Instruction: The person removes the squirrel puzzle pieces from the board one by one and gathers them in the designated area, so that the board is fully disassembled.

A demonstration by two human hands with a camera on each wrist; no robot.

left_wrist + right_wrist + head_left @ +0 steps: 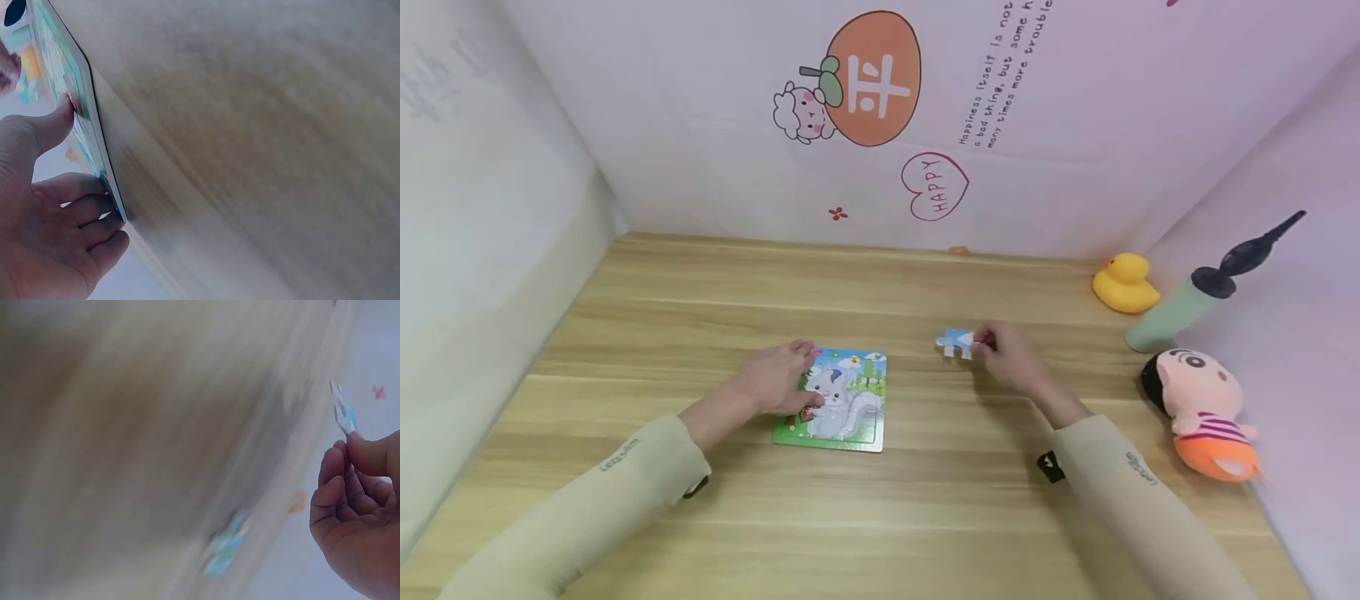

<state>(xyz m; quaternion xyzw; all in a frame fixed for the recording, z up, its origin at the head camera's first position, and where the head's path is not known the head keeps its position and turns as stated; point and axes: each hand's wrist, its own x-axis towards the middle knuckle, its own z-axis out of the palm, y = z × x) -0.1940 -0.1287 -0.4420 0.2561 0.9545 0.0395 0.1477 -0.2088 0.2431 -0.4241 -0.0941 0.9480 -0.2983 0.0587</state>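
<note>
A square jigsaw board (pixel 865 421) with a grey squirrel picture lies flat on the wooden table. My left hand (pixel 775 379) rests at its left side, thumb on the picture and fingers along the edge; the left wrist view shows the board's rim (pixel 94 125) against those fingers. To the right, my right hand (pixel 1011 358) pinches a blue and white puzzle piece (pixel 955 340) between thumb and fingertips, and the right wrist view shows this piece (pixel 344 412) raised from the table. A blurred blue-green piece (pixel 225 550) lies on the table in that view.
Along the right side stand a yellow rubber duck (pixel 1126 285), a green hand pump (pixel 1176 312) with a black nozzle and a plush doll (pixel 1206 417). White walls with printed drawings rise behind and beside the table (pixel 865 533).
</note>
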